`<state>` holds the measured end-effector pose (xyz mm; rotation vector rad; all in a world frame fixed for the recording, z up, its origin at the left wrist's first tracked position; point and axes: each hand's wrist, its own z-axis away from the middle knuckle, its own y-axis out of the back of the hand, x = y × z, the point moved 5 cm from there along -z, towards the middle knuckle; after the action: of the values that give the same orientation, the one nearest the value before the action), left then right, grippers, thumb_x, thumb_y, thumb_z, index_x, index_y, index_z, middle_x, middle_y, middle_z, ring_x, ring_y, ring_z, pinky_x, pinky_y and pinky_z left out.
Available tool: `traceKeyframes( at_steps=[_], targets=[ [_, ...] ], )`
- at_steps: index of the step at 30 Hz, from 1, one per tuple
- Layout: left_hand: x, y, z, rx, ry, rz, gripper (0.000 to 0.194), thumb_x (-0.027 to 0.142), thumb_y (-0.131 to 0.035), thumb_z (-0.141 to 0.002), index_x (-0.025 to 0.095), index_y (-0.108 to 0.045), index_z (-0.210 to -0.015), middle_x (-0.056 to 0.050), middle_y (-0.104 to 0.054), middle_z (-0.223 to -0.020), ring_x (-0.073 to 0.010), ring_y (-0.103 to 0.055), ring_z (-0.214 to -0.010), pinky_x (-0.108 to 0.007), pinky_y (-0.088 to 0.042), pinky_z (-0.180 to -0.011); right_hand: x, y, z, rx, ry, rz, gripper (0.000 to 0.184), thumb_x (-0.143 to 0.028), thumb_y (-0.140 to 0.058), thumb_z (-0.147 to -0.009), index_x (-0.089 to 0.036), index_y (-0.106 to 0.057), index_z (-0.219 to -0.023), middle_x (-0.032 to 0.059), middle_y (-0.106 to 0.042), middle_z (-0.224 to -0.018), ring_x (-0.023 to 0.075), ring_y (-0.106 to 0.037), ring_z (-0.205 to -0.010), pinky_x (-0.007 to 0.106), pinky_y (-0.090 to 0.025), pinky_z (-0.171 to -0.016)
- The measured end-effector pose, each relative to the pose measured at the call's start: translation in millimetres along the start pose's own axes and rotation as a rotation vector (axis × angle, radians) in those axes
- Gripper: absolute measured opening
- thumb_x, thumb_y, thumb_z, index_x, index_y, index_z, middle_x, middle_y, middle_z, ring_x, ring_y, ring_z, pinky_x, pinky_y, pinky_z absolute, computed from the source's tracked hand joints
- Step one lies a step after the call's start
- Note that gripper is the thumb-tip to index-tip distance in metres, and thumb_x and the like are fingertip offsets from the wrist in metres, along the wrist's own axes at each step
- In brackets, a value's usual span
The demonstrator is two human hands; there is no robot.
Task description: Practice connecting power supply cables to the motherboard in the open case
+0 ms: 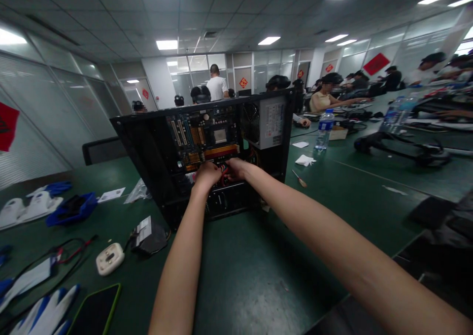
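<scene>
An open black computer case (pixel 148 177) stands upright on the green table in front of me. Inside it sit a motherboard (pixel 210 128) and, at upper right, a power supply (pixel 271 123) with a fan beside its label. Both hands reach into the lower part of the case, below the red and yellow memory slots (pixel 221 151). Between them runs a bundle of red and dark cables (pixel 224 170). My left hand (pixel 207 172) is closed at the bundle's left side. My right hand (pixel 235 169) has its fingers curled round the right side; the fingertips are partly hidden.
Left of the case lie a blue tray (pixel 72 209), a white round device (pixel 110 258), a phone (pixel 95 313), gloves (pixel 48 315) and loose wires. A screwdriver (pixel 299 179), crumpled tissue (pixel 305 160) and water bottle (pixel 324 130) are right. Other people sit farther back.
</scene>
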<state>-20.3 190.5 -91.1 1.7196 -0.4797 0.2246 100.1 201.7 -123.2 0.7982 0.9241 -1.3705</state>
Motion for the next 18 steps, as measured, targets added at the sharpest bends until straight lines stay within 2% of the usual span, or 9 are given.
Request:
traceKeyframes(
  at_steps=[9, 18],
  targets=[
    [-2.3, -0.4, -0.5, 0.009, 0.021, 0.029, 0.025, 0.034, -0.060, -0.085, 0.018, -0.078, -0.079, -0.011, -0.074, -0.080, -0.0221, -0.066, -0.075, -0.028, -0.041, -0.064, -1.1, -1.2, 5.8, 0.023, 0.014, 0.017, 0.036, -0.025, -0.031, -0.105, -0.017, -0.048, -0.074, -0.0016, -0.049, -0.056, 0.0097, -0.050, -0.047, 0.020, -0.040, -0.047],
    [-6.7, -5.9, -5.6, 0.011, 0.011, 0.001, 0.027, 0.034, -0.057, -0.083, 0.019, -0.079, -0.078, -0.010, -0.074, -0.078, -0.0205, -0.064, -0.069, -0.028, -0.037, -0.058, -3.0, -1.8, 10.2, 0.042, 0.015, 0.030, 0.037, -0.021, -0.033, -0.103, -0.017, -0.048, -0.069, -0.0005, -0.048, -0.053, 0.0103, -0.049, -0.046, 0.019, -0.039, -0.045]
  ],
)
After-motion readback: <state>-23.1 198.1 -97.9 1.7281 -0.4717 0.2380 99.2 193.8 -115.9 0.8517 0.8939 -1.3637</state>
